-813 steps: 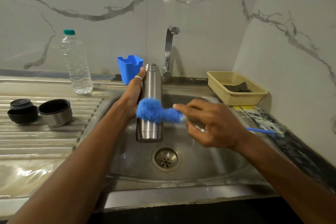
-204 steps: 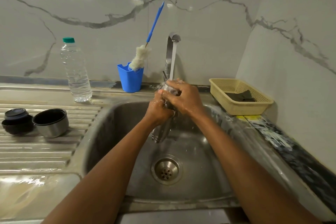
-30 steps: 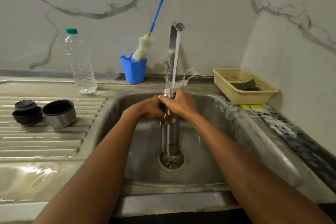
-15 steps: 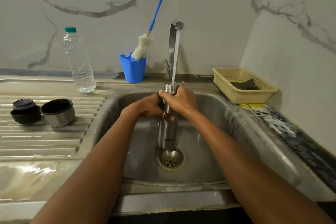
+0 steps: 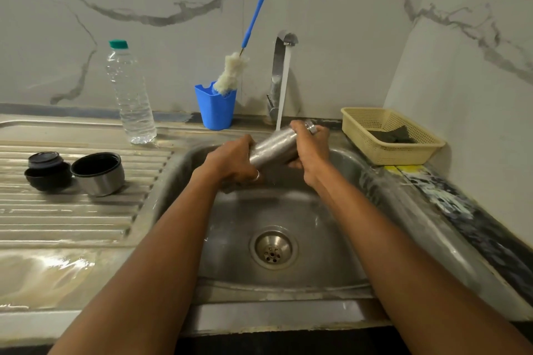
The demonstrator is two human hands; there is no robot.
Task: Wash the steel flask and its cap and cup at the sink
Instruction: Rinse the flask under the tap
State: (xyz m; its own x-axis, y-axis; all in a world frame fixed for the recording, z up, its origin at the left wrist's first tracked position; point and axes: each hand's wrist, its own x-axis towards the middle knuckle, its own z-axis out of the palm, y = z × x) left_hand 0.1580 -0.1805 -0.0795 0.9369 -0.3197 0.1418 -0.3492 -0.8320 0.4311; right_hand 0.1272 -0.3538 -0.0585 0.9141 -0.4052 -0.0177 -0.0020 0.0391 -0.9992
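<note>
The cylindrical steel flask (image 5: 274, 147) is held tilted over the sink (image 5: 357, 239), under the tap's stream (image 5: 282, 89): its base gripped by the left hand (image 5: 233, 161), its neck by the right hand (image 5: 310, 150). The round steel cup (image 5: 99, 174) and dark cap (image 5: 47, 171) are left on the ribbed drainboard (image 5: 72, 210).

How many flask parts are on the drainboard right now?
2: the steel cup, mouth up, left of the sink, and the black cap just left of it. The cap looks stacked, so it may hide another piece.
</note>
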